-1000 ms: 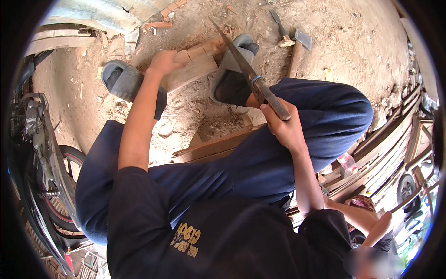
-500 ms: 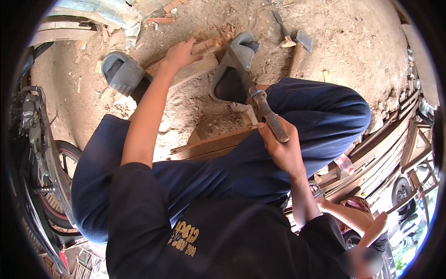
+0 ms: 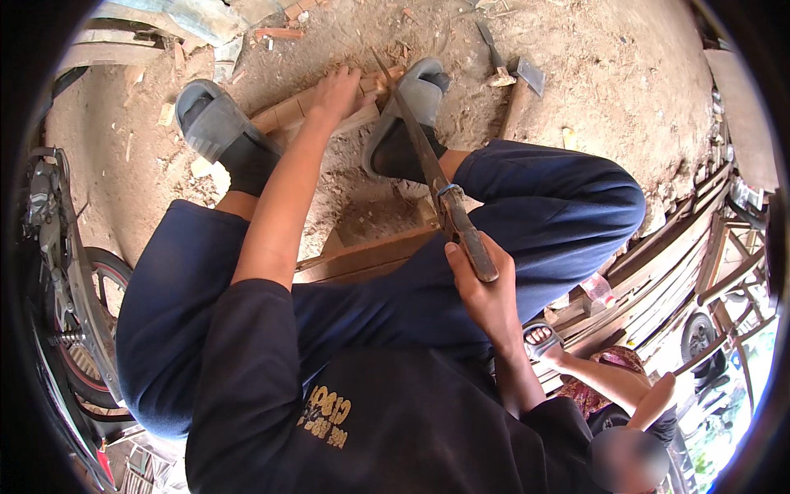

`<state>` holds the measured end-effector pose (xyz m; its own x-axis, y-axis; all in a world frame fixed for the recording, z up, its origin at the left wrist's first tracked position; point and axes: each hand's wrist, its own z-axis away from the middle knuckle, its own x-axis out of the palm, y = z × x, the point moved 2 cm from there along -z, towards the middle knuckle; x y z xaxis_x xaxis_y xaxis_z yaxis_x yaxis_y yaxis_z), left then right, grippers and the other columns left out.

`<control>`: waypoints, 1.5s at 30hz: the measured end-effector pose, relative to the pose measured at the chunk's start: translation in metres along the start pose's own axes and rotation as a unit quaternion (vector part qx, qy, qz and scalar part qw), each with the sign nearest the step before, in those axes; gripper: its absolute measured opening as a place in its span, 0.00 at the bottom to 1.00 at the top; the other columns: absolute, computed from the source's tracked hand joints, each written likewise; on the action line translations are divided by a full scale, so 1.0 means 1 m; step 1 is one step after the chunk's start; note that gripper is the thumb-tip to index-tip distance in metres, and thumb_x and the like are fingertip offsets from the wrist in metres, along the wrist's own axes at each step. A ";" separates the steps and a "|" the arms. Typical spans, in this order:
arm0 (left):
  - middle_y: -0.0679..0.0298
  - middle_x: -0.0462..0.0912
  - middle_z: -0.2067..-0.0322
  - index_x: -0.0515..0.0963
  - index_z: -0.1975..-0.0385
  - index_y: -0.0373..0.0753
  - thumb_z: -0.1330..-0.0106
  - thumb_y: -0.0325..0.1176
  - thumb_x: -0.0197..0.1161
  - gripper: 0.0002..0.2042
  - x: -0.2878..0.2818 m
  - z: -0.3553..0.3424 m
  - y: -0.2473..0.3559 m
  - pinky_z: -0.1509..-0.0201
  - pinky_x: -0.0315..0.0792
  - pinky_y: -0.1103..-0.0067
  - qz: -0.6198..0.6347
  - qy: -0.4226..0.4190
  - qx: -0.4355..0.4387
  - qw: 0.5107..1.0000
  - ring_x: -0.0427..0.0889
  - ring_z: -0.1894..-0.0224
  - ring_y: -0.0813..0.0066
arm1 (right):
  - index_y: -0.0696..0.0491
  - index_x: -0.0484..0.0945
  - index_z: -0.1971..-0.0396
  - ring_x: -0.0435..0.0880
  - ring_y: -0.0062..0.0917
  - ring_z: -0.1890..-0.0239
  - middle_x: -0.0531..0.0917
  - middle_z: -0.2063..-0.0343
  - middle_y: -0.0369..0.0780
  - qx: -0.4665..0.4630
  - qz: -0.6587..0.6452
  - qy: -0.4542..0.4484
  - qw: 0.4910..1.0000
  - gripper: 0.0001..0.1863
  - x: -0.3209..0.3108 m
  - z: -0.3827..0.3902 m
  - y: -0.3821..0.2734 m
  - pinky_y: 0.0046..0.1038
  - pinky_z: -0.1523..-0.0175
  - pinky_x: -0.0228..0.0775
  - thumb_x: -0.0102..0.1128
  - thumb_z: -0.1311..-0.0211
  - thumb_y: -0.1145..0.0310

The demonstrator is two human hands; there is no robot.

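Note:
A wooden beam [image 3: 286, 114] lies on the dirt between my sandalled feet, marked with several crosswise lines. My left hand [image 3: 336, 95] presses down on its right part, fingers curled over the top. My right hand [image 3: 485, 284] is wrapped round the worn handle of a long, tapering handsaw [image 3: 421, 152]. Blue binding circles the saw where blade meets handle. The blade slants away past my right foot, its far part crossing the beam's right end just right of my left hand. Its teeth cannot be made out.
A wooden plank [image 3: 362, 257] lies under my legs. Beyond my right foot are a hammer-like tool [image 3: 527, 78] and a dark flat blade [image 3: 491, 45]. A motorcycle [image 3: 70, 272] stands at left. Stacked boards [image 3: 658, 255] and another person [image 3: 617, 387] are at right.
My right hand has drawn the saw back toward my body and slightly left. In the picture, my left hand sits a little farther right, still on the beam.

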<state>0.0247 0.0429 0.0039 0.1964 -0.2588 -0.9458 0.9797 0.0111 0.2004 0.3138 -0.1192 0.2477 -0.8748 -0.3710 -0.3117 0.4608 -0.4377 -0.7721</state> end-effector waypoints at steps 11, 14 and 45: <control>0.54 0.80 0.52 0.74 0.47 0.46 0.39 0.53 0.68 0.25 0.010 0.003 0.002 0.48 0.78 0.61 0.076 0.100 0.028 0.992 0.81 0.49 0.50 | 0.59 0.71 0.76 0.67 0.14 0.80 0.73 0.85 0.41 -0.018 0.052 0.012 0.998 0.13 0.019 0.001 -0.006 0.27 0.74 0.62 0.61 0.32 0.71; 0.56 0.80 0.54 0.75 0.50 0.43 0.41 0.53 0.70 0.26 0.013 0.002 0.002 0.51 0.78 0.61 0.059 0.099 0.012 0.993 0.82 0.51 0.51 | 0.59 0.72 0.75 0.67 0.13 0.79 0.72 0.85 0.38 0.009 0.042 0.005 0.999 0.12 0.013 0.014 -0.007 0.26 0.74 0.61 0.61 0.32 0.70; 0.51 0.80 0.50 0.76 0.50 0.40 0.38 0.58 0.66 0.28 0.020 -0.017 0.009 0.48 0.80 0.61 0.027 0.074 0.015 0.997 0.83 0.50 0.50 | 0.60 0.74 0.72 0.68 0.14 0.77 0.73 0.82 0.34 0.025 0.032 0.020 0.999 0.11 0.013 0.007 -0.019 0.25 0.72 0.62 0.59 0.31 0.70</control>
<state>0.0379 0.0539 -0.0175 0.2543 -0.1129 -0.9605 0.9664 -0.0092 0.2570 0.2949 -0.1219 0.2620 -0.8480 -0.3672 -0.3821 0.5220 -0.4543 -0.7219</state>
